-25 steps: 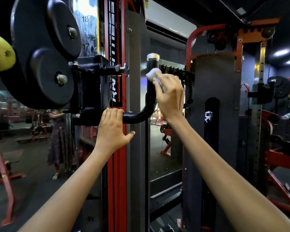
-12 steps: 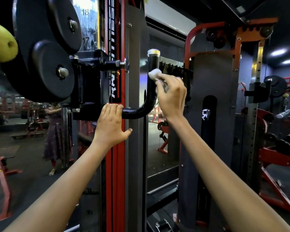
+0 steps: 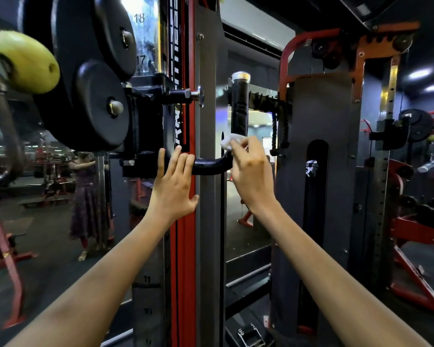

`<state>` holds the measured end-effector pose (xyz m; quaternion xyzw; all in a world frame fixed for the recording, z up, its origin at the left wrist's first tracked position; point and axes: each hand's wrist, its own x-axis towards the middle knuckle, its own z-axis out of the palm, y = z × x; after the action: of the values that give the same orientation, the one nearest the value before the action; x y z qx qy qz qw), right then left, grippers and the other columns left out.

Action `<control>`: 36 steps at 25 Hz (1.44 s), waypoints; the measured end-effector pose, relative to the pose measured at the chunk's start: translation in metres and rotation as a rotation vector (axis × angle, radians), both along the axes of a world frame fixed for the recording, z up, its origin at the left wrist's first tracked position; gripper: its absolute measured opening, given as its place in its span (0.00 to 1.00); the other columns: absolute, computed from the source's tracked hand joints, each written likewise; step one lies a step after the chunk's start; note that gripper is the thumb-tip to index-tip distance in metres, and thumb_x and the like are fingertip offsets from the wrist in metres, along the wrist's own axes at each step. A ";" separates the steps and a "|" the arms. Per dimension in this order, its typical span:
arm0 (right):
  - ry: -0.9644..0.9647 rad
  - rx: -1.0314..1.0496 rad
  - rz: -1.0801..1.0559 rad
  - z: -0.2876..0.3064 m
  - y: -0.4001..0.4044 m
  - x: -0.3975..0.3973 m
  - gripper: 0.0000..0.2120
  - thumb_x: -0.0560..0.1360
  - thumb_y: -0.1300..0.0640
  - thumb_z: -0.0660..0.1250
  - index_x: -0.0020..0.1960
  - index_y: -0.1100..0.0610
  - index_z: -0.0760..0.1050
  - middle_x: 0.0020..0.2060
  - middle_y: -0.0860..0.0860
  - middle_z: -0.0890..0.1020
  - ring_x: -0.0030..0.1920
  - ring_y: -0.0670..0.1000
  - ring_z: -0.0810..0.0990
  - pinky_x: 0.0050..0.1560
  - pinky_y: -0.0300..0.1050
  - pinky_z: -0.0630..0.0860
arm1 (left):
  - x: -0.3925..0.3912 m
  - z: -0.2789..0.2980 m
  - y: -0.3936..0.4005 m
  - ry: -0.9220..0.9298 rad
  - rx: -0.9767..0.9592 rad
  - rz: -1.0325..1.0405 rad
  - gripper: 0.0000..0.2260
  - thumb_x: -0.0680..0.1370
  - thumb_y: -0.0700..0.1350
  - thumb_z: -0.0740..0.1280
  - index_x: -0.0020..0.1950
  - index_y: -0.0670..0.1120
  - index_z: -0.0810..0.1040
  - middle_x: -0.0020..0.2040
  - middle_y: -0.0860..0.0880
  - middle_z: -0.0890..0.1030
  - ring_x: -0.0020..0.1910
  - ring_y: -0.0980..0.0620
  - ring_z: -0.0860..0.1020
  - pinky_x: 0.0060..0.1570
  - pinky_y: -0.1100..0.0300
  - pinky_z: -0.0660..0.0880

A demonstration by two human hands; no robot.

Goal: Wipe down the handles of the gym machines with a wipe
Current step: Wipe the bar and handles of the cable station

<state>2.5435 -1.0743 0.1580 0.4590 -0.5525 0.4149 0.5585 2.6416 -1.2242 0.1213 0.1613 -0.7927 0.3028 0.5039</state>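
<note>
White wipe [image 3: 229, 142] pinched by right hand [image 3: 252, 172] at handle [image 3: 239, 113] bend; left hand [image 3: 172, 189] seemingly flat.

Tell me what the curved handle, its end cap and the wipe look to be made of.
Handle: black and smooth with soft highlights, probably rubber or foam grip over a metal tube; the core is hidden.
End cap: bright, silvery, reflective, likely polished metal or chrome.
Wipe: white, crumpled, matte, looks like paper or nonwoven cloth, pinched in the right hand.

Numbers 18, 17, 11 and 10 on the upright [image 3: 145, 291] beside the red post [image 3: 186, 234].
</note>
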 end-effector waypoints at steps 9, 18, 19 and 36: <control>0.278 0.358 -0.256 0.010 -0.002 0.008 0.08 0.61 0.72 0.70 0.38 0.63 0.81 0.32 0.56 0.78 0.37 0.57 0.76 0.31 0.45 0.70 | 0.005 0.002 -0.014 -0.004 -0.096 0.099 0.39 0.60 0.46 0.75 0.67 0.35 0.66 0.63 0.39 0.75 0.62 0.42 0.74 0.72 0.46 0.38; 0.356 0.474 -0.034 0.000 -0.034 0.026 0.14 0.63 0.73 0.66 0.47 0.68 0.80 0.45 0.61 0.83 0.45 0.59 0.83 0.42 0.50 0.82 | 0.011 0.000 -0.030 0.009 -0.218 0.112 0.35 0.65 0.38 0.67 0.72 0.39 0.60 0.72 0.42 0.67 0.74 0.44 0.60 0.71 0.41 0.38; 0.383 0.507 -0.048 0.003 -0.025 0.022 0.14 0.62 0.74 0.68 0.47 0.68 0.81 0.45 0.61 0.83 0.44 0.60 0.83 0.41 0.51 0.82 | 0.012 -0.002 -0.034 0.030 -0.233 0.080 0.36 0.65 0.36 0.66 0.73 0.39 0.60 0.73 0.42 0.64 0.75 0.44 0.57 0.72 0.43 0.38; 0.162 0.881 -0.071 0.040 -0.009 0.031 0.11 0.72 0.68 0.68 0.53 0.62 0.81 0.54 0.56 0.82 0.54 0.54 0.82 0.60 0.43 0.72 | 0.007 -0.081 -0.035 0.253 0.188 -0.255 0.46 0.66 0.27 0.64 0.76 0.36 0.40 0.77 0.40 0.40 0.77 0.44 0.43 0.76 0.51 0.42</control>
<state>2.5743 -1.0837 0.1980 0.6647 -0.6463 0.0836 0.3652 2.6482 -1.2594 0.0401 0.1428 -0.7619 0.1383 0.6164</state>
